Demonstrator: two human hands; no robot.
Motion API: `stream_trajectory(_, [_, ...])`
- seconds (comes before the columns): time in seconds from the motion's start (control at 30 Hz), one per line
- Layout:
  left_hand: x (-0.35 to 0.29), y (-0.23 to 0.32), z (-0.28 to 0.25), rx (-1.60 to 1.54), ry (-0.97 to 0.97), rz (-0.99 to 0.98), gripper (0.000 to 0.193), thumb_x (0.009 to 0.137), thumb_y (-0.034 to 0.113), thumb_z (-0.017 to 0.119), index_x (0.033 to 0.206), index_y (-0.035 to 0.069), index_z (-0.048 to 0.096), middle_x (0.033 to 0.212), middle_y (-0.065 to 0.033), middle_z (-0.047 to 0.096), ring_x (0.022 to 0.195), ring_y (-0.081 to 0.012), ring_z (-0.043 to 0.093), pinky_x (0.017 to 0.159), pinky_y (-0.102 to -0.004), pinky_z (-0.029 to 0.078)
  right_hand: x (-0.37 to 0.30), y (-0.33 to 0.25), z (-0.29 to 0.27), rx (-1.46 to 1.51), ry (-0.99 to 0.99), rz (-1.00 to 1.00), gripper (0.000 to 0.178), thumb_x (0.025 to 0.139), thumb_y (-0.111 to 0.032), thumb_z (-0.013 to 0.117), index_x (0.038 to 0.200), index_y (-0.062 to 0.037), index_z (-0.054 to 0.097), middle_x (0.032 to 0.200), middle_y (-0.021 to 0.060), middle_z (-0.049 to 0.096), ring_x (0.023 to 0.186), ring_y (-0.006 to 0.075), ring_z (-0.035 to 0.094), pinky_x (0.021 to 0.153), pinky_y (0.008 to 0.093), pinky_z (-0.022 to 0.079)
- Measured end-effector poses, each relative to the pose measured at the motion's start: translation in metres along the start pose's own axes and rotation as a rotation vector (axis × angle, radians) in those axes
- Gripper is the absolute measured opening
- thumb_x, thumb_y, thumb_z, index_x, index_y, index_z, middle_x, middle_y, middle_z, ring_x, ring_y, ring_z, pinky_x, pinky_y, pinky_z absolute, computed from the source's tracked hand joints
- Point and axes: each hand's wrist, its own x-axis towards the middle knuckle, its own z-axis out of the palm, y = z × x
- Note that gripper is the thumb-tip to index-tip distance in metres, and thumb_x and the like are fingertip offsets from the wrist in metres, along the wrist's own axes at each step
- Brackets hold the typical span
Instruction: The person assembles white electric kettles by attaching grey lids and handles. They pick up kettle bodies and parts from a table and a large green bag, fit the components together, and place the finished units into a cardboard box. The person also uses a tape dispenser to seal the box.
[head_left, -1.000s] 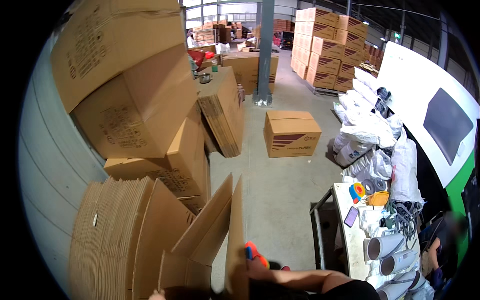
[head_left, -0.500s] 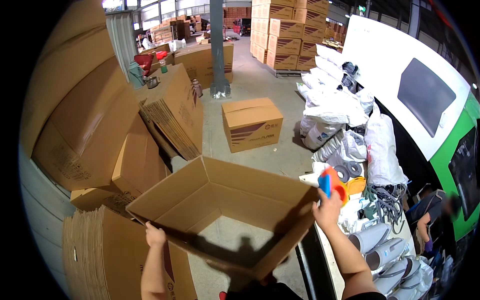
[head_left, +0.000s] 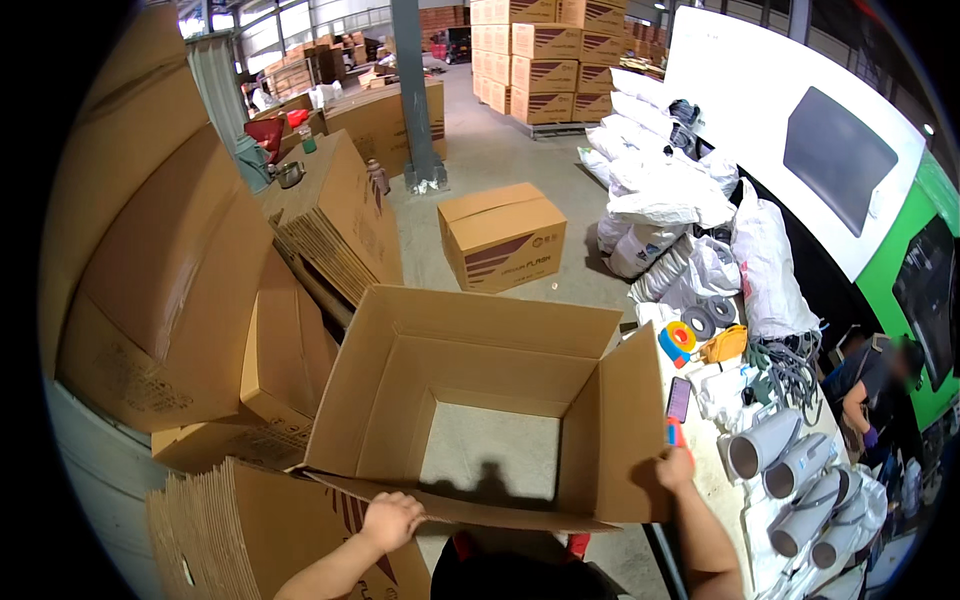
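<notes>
A large brown carton stands in front of me with its flaps spread, and the floor shows through its bottom. My left hand is closed on the edge of its near flap. Beside the right flap, my right hand is closed around a small blue-and-red tool, seemingly a tape dispenser; mostly covered by the fingers. The same hand is against the carton's right flap. A second tape dispenser, blue with a yellow-and-red roll, lies on the white table to the right.
Flat cartons stack at my lower left, with big boxes above. A closed carton sits on the floor ahead. The table bears a phone, grey cylinders and white sacks. Another person works at far right.
The carton has turned and come level, its flaps now spread outward. My left hand has moved right along the near flap; my right hand has come lower and closer, still holding the blue-and-red tool.
</notes>
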Motion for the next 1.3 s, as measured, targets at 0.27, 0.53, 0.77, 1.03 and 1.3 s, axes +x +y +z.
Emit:
stream_trajectory(0.27, [0.036,-0.113,-0.100,-0.011,0.011,-0.317,0.077,0.091,0.057,0.063,0.130,-0.008,0.049,0.107,-0.0201,0.070,0.097,-0.0327,0.069,0.083,-0.0402,0.056,-0.144,-0.069,0.013,-0.592,-0.142,0.122,0.060,0.091,-0.040,0.065,0.138,-0.0023,0.055,0.123,0.0257,0.057,0.115,0.0409,0.057,0.094,0.0492,0.045])
stream_trajectory(0.53, [0.089,-0.051,0.176,0.179,-0.941,-0.356,0.120,0.081,0.082,0.058,0.164,0.014,0.005,0.164,-0.0315,0.010,0.150,-0.0533,0.018,0.105,-0.0621,0.042,-0.119,-0.164,0.167,-0.454,-0.188,-0.542,0.099,0.081,-0.068,0.068,0.148,0.0013,0.044,0.116,0.0230,0.054,0.105,0.0358,0.050,0.090,0.0488,0.041])
stream_trajectory(0.77, [0.052,-0.078,0.207,-0.137,-0.995,-0.300,0.071,0.093,0.069,0.051,0.142,0.018,0.056,0.156,-0.0211,0.036,0.146,-0.0396,0.031,0.109,-0.0598,0.038,-0.038,-0.112,0.314,-0.152,-0.284,-0.953,0.026,0.094,-0.027,0.057,0.112,-0.0094,0.063,0.105,0.0167,0.064,0.094,0.0338,0.063,0.084,0.0488,0.051])
stream_trajectory(1.03, [0.088,0.028,0.043,-0.096,-0.546,-0.013,0.037,0.090,0.046,0.061,0.103,0.013,0.073,0.102,-0.0074,0.070,0.101,-0.0273,0.066,0.091,-0.0519,0.049,0.089,-0.285,0.055,0.527,0.019,-1.055,0.049,0.081,-0.006,0.064,0.129,-0.0126,0.062,0.109,0.0169,0.063,0.104,0.0365,0.063,0.093,0.0486,0.050])
stream_trajectory(1.3, [0.220,-0.061,0.213,-0.015,0.279,0.032,0.092,0.081,0.073,0.061,0.142,0.004,0.052,0.154,-0.0161,0.046,0.146,-0.0358,0.037,0.119,-0.0640,0.019,0.167,-0.383,0.042,0.138,0.276,-0.676,0.031,0.086,-0.037,0.074,0.105,-0.0130,0.074,0.081,0.0150,0.072,0.076,0.0394,0.068,0.071,0.0498,0.053])
